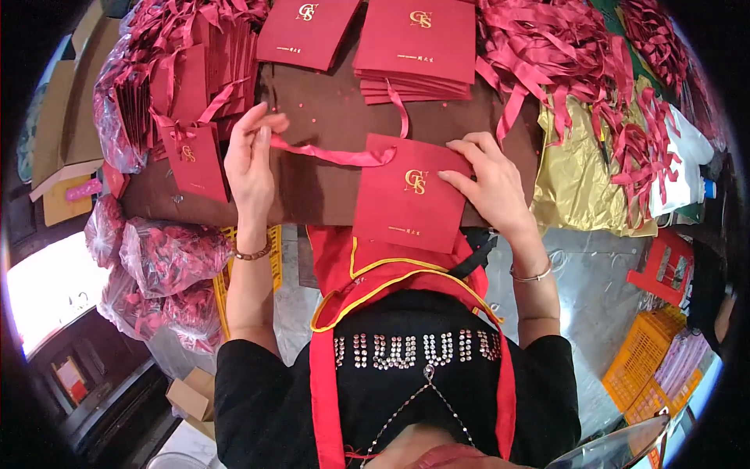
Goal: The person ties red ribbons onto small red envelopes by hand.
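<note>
A flat red paper gift bag point(406, 203) with gold print lies at the front edge of the brown table, partly overhanging it. My right hand point(492, 180) grips its right side, thumb on the front face. From the bag's top a pink-red ribbon point(332, 155) runs left to my left hand point(251, 160). The ribbon's end meets my left thumb and fingers, which are closed on it, slightly blurred. Another strand of ribbon rises from the bag's top toward the stack of flat red bags point(414, 47) behind it.
More red bags point(308, 31) lie at the back, and upright bundles with ribbons point(187, 78) stand at left. A large ribbon heap point(555, 55) and gold sheeting point(574, 172) lie at right. Filled plastic bags point(172, 258) sit low left. An orange crate point(644, 356) stands low right.
</note>
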